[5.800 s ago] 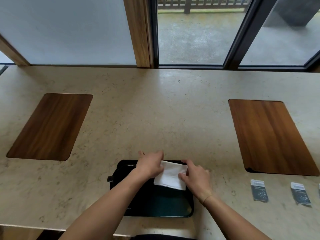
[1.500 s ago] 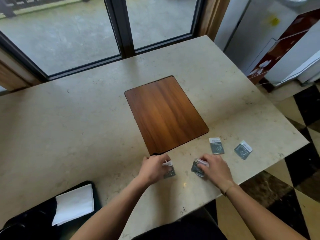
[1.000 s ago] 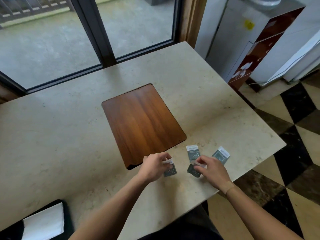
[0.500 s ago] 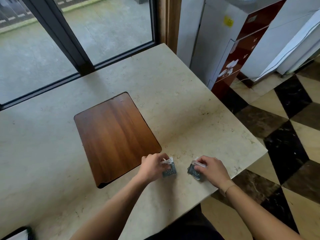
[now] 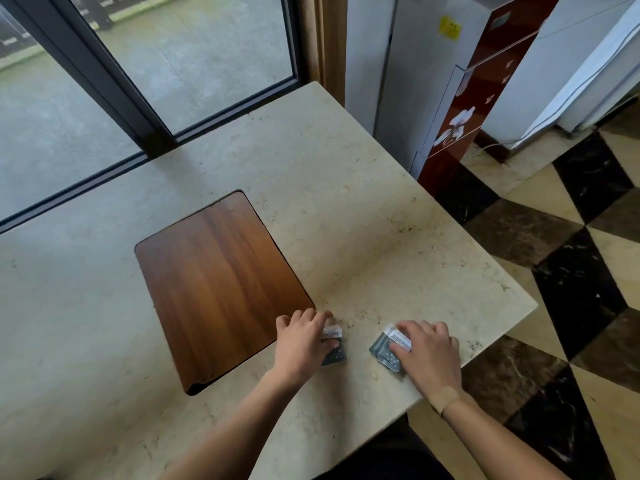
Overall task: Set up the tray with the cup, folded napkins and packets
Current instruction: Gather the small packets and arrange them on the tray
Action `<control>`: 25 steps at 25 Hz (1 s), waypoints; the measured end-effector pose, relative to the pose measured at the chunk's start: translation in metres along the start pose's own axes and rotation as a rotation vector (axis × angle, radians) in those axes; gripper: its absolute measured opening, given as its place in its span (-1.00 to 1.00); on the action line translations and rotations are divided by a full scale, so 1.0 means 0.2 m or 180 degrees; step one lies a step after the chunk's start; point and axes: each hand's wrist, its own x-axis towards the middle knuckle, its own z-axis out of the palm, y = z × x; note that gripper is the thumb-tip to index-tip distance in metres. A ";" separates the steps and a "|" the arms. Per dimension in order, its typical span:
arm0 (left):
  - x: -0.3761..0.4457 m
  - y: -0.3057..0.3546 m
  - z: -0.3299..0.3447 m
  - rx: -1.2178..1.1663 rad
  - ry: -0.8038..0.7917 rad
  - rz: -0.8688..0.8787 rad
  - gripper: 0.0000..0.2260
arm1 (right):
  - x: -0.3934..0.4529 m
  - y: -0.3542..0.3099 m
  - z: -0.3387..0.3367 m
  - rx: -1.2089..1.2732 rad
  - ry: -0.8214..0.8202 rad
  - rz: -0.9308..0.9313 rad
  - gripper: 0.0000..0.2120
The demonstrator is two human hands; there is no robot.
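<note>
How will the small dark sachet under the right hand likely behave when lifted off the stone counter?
The small dark sachet lies flat and thin, so it is probably light and somewhat floppy. Flush on the smooth stone counter, it may slide before the right hand gets an edge. It looks unlikely to roll.

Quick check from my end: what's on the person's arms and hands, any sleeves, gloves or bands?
Both forearms are bare, no sleeves in view, no gloves. The left hand wears nothing visible. The right hand has a tan adhesive strip across its wrist.
</note>
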 end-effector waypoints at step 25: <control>-0.12 -0.06 -0.06 -0.1394 -0.0500 -0.0954 -0.79 | 0.03 -0.07 -0.05 0.1159 -0.0770 -0.0209 -0.95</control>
